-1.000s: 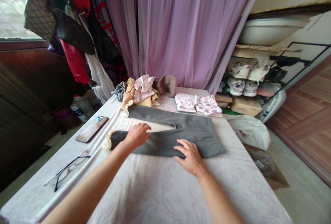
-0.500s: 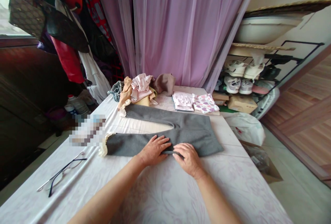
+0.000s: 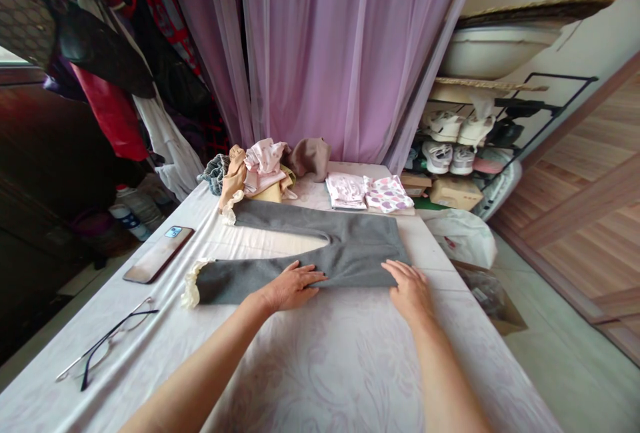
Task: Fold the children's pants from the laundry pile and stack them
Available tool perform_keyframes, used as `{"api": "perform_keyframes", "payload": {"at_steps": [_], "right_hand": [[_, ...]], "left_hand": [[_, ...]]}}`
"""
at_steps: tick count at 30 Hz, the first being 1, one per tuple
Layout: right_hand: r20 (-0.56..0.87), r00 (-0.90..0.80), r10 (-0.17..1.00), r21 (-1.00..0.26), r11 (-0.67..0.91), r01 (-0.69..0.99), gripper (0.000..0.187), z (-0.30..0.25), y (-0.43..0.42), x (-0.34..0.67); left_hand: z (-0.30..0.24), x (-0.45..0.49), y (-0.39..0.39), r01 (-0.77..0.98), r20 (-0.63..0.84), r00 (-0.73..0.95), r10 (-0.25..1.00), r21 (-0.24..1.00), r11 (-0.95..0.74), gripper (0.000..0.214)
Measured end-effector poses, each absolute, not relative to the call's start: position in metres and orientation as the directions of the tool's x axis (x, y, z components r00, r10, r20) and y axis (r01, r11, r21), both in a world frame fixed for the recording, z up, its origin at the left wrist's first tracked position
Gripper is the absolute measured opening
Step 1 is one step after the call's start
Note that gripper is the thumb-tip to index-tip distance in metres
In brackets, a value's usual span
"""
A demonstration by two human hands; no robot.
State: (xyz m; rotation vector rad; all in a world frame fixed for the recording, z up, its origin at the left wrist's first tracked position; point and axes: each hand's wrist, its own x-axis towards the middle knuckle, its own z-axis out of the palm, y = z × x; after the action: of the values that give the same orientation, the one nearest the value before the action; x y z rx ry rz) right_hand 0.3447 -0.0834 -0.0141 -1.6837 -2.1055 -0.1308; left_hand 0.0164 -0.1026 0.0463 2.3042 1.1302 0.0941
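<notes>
You have charcoal-grey leggings with a cream ruffled cuff lying on a white cloth patterned in faint lilac swirls. Beyond them you see a pale pink folded garment, a white garment printed with pink and purple blotches, a taupe bundle, and a sheer lilac curtain.

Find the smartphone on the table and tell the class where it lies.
In the head view, the smartphone lies on the left side of the sheet-covered table, left of the grey leggings and beyond the eyeglasses.
</notes>
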Motion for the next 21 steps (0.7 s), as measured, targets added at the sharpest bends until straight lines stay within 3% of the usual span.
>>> {"api": "perform_keyframes", "payload": {"at_steps": [3, 7, 12, 16, 21], "right_hand": [[0.4, -0.119, 0.909, -0.185, 0.207, 0.961, 0.056, -0.015, -0.08, 0.368], [0.37, -0.15, 0.917, -0.181, 0.23, 0.956, 0.045, -0.004, -0.08, 0.379], [0.241, -0.126, 0.962, -0.236, 0.184, 0.954, 0.037, 0.025, -0.076, 0.382], [0.089, -0.109, 0.99, -0.28, 0.13, 0.951, 0.032, 0.054, -0.051, 0.387], [0.103, -0.063, 0.993, -0.278, 0.09, 0.956, 0.036, 0.08, 0.009, 0.378]], "left_hand": [[0.046, 0.014, -0.099, 0.696, -0.169, 0.665, 0.728, 0.496, -0.52, 0.046], [0.049, 0.005, -0.102, 0.714, -0.121, 0.669, 0.734, 0.38, -0.588, 0.055], [0.084, -0.015, -0.103, 0.915, -0.192, 0.398, 0.897, 0.159, -0.372, 0.04], [0.12, -0.034, -0.07, 0.948, -0.166, 0.32, 0.933, 0.047, -0.316, 0.031], [0.132, -0.05, 0.008, 0.966, -0.065, 0.254, 0.965, -0.029, -0.257, 0.032]]}}
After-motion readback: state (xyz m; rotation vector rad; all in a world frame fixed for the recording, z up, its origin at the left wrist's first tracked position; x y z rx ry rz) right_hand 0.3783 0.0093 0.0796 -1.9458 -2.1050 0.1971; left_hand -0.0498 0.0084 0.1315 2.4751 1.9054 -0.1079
